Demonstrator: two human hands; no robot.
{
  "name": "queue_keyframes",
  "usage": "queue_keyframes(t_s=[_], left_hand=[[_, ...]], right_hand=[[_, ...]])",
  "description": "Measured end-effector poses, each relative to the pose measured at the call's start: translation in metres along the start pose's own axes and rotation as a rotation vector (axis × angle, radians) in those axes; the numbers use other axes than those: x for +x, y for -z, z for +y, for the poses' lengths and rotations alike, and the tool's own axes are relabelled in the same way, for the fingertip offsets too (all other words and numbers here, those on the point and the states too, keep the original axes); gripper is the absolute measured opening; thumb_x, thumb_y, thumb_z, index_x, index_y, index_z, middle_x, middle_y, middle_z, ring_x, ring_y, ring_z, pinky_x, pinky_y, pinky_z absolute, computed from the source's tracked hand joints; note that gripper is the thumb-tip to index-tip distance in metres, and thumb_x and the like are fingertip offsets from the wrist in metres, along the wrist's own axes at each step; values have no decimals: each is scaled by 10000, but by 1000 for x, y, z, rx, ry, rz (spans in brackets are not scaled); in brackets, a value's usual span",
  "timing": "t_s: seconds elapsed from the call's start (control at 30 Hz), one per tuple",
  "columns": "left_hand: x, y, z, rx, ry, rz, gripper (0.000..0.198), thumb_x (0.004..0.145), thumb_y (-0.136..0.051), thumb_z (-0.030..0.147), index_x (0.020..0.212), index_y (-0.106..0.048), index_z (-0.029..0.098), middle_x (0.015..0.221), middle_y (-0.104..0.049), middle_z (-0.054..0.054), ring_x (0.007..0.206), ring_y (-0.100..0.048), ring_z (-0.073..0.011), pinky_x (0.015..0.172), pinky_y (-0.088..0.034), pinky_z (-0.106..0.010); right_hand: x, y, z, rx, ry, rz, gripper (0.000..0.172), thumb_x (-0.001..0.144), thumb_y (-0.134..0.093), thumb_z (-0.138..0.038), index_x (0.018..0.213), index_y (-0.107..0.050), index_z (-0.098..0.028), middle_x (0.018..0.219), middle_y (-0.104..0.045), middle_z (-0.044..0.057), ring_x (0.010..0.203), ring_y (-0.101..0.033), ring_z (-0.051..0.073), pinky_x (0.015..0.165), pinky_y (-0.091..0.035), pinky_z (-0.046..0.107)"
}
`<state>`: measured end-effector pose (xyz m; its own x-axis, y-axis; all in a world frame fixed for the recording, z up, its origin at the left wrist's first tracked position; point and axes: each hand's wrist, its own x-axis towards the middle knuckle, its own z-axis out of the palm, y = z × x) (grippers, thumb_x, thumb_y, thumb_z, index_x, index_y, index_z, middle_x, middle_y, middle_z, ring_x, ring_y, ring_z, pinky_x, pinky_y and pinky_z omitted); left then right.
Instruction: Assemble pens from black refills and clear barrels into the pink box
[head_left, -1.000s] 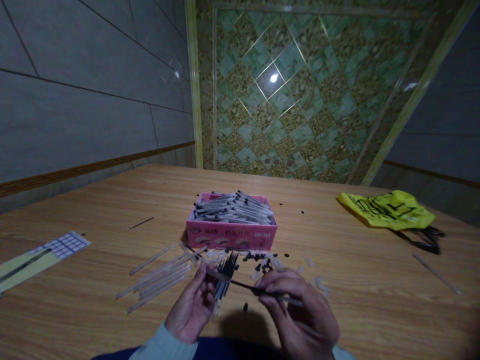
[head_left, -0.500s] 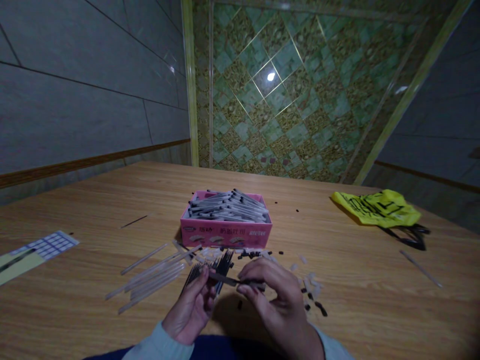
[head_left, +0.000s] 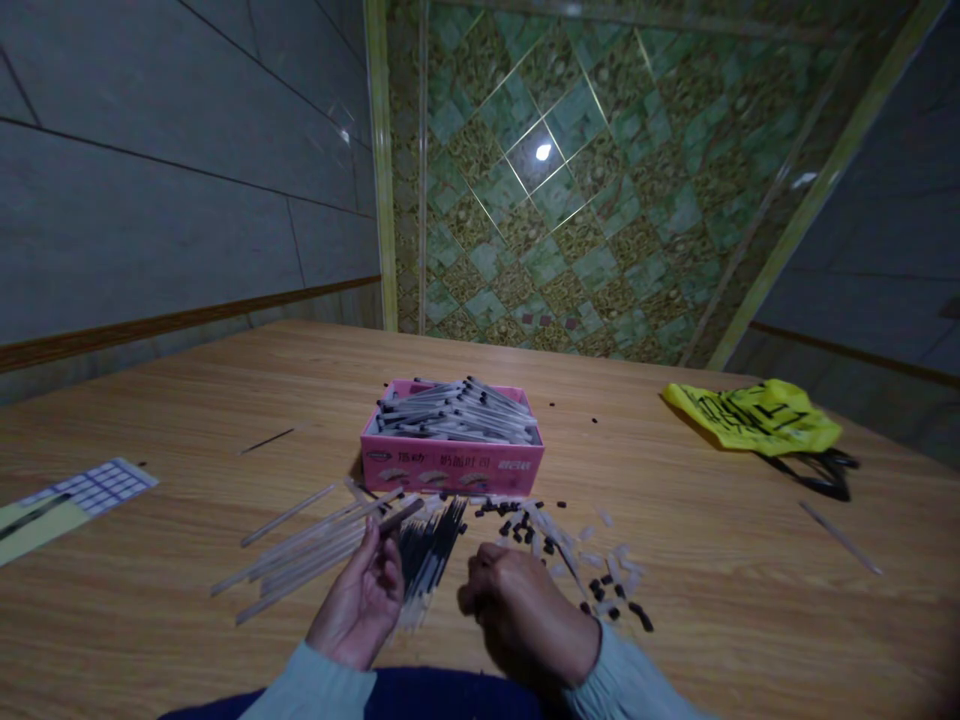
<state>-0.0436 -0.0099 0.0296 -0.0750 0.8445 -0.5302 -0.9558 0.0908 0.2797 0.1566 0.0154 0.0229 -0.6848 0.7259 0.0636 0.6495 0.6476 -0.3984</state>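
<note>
My left hand point(head_left: 364, 597) pinches a short dark pen tube point(head_left: 401, 515) between thumb and fingers, above a bundle of thin black pen refills point(head_left: 429, 548). My right hand point(head_left: 525, 605) is closed, fingers curled down close to the table right of the bundle. What it holds, if anything, is hidden. Just beyond it lie small black caps point(head_left: 517, 522), small clear plastic pieces point(head_left: 590, 560) and a slim clear stick with a dark part point(head_left: 564, 550). Several clear pen barrels point(head_left: 311, 555) lie left of my left hand.
A pink box point(head_left: 452, 467) heaped with grey, black-tipped pens point(head_left: 457, 412) stands behind the parts. At the right are a yellow bag point(head_left: 757, 418) with black handles and a lone barrel point(head_left: 840, 537). A checked paper point(head_left: 112, 490) lies at the left, on the wooden table point(head_left: 247, 390).
My hands have moved apart. The left drew back leftward with the dark tube. The right came away from it and dropped toward the table, its fingers curling, uncovering caps and clear pieces behind.
</note>
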Motion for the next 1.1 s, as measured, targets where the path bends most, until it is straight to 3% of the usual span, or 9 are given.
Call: queue_keyframes(t_s=[0.13, 0.27, 0.33, 0.47, 0.6, 0.7, 0.87, 1.1], left_hand=[[-1, -2, -4, 59, -36, 26, 162, 899, -454, 122, 935, -610, 148, 675, -686, -9, 461, -627, -54, 387, -477, -98], [-1, -3, -8, 234, -113, 57, 82, 836, -554, 85, 866, -615, 132, 632, -682, -3, 452, -624, -68, 371, -471, -112], [-1, -2, -9, 309, -151, 41, 71, 823, -574, 85, 859, -624, 121, 635, -688, -11, 453, -623, -70, 375, -472, -117], [-2, 0, -11, 389, -187, 25, 66, 807, -588, 72, 829, -633, 116, 609, -680, -8, 446, -619, -78, 366, -467, -125], [-1, 1, -13, 430, -227, 6, 89, 793, -592, 43, 834, -635, 110, 597, -674, -7, 454, -624, -84, 371, -469, -127], [0, 2, -12, 442, -258, -2, 114, 775, -608, 28, 852, -638, 108, 613, -681, -12, 461, -627, -84, 382, -473, -123], [1, 3, -12, 467, -299, -9, 107, 770, -623, 47, 857, -647, 105, 638, -693, -28, 477, -633, -88, 388, -475, -125], [-2, 3, -12, 506, -300, -21, 101, 771, -632, 75, 867, -654, 99, 668, -701, -43, 487, -633, -93, 390, -475, -135]], right_hand=[[0, -1, -2, 92, -36, 69, 152, 676, -569, -92, 700, -690, -181, 772, -652, 31, 759, -590, 168, 664, -390, 243], [1, 7, -3, 531, -115, 405, 202, 791, -543, -156, 931, -688, -164, 916, -680, 58, 864, -604, 174, 767, -436, 267], [4, 10, 0, 730, -166, 505, 191, 819, -566, -248, 917, -691, -141, 842, -681, 60, 806, -612, 178, 725, -462, 281], [9, 12, 7, 1137, -293, 502, 312, 756, -667, -433, 810, -648, -126, 567, -580, -20, 450, -502, 90, 451, -414, 206], [6, 14, 3, 1476, -288, 435, 374, 673, -774, -395, 879, -591, -143, 710, -669, 30, 597, -637, 116, 554, -506, 207], [5, 17, -4, 1467, -269, 422, 380, 643, -792, -409, 816, -587, -141, 693, -669, 37, 608, -659, 139, 544, -515, 215], [6, 19, -13, 1361, -250, 530, 405, 570, -823, -422, 770, -606, -145, 590, -600, -19, 487, -588, 113, 460, -495, 219], [8, 17, -19, 1256, -233, 541, 311, 586, -807, -355, 723, -615, -153, 546, -592, -25, 444, -549, 105, 452, -472, 219]])
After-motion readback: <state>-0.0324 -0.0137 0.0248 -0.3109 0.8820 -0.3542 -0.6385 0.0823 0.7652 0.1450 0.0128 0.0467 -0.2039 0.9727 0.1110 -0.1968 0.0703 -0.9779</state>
